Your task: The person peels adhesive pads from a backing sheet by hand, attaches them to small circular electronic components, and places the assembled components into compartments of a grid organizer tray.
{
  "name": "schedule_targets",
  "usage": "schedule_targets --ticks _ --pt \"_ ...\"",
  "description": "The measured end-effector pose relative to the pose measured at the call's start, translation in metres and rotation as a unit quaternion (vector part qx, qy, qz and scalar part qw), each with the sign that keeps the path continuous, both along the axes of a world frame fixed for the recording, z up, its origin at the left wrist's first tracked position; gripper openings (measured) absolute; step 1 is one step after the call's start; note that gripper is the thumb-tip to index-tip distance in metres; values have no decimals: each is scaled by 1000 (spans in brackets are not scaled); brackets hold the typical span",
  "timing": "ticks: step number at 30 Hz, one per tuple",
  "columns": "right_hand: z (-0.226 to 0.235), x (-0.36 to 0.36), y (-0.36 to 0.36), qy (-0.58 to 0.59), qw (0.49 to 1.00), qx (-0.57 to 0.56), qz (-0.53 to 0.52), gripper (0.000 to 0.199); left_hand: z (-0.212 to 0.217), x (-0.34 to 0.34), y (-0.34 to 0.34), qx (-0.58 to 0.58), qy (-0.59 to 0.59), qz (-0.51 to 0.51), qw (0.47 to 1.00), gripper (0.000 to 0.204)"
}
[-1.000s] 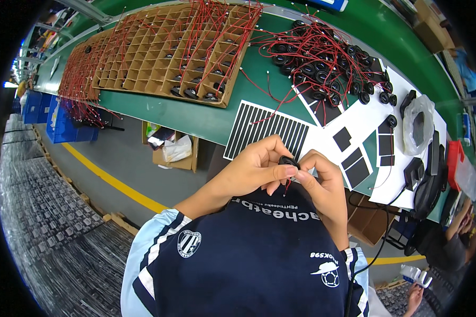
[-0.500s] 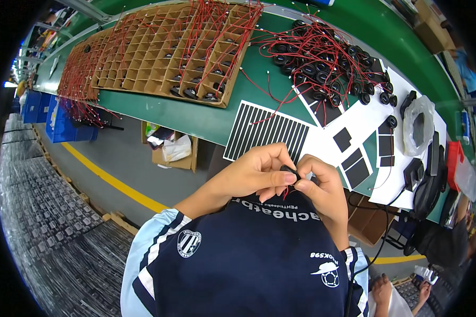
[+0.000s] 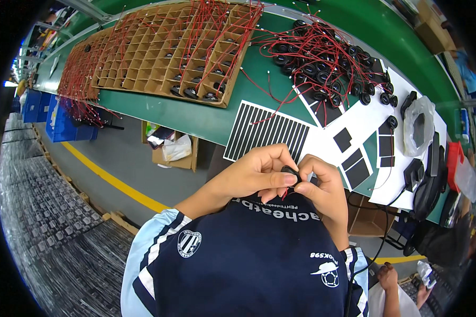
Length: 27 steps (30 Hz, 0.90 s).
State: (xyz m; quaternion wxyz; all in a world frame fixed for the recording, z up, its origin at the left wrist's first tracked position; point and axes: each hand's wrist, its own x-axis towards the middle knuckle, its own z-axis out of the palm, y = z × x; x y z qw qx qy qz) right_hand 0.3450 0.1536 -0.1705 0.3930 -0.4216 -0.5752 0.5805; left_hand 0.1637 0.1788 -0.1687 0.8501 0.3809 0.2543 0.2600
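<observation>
In front of my chest I hold a small round black speaker (image 3: 290, 170) between both hands. My left hand (image 3: 259, 171) pinches it from the left, thumb across its face. My right hand (image 3: 322, 182) grips its right edge with thumb and forefinger. A short bit of red wire shows under the fingers; the rest of the wire is hidden. Just beyond my hands, a white sheet with black adhesive strips (image 3: 264, 131) lies at the bench edge. Farther back is a heap of black speakers (image 3: 322, 71) with tangled red wires.
A divided cardboard tray (image 3: 148, 66), partly filled with speakers, lies at the far left of the green bench (image 3: 180, 116). White sheets with black pads (image 3: 356, 171), a plastic-wrapped roll (image 3: 419, 127) and a red bin (image 3: 454, 164) are rightward. Another person's hand (image 3: 387, 276) shows lower right.
My hands stay almost in place, with the speaker slightly turned between my fingers. The other person's hands at lower right have shifted.
</observation>
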Motion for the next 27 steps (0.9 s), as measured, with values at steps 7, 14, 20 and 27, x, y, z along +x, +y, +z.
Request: schedule_targets --ticks 7,14,20,27 --pt "-3 0 0 -4 1000 -1 1 26 -1 -1 0 6 -4 -7 1000 20" --pt "-3 0 -1 -15 1000 -9 -2 27 -4 -1 -1 40 -29 1 999 22" --pt "-4 -1 -2 -5 999 -25 -22 26 1 5 -2 59 -4 28 998 22" --pt "1 -8 1 -67 991 94 -72 31 -1 5 -3 74 1 68 995 24"
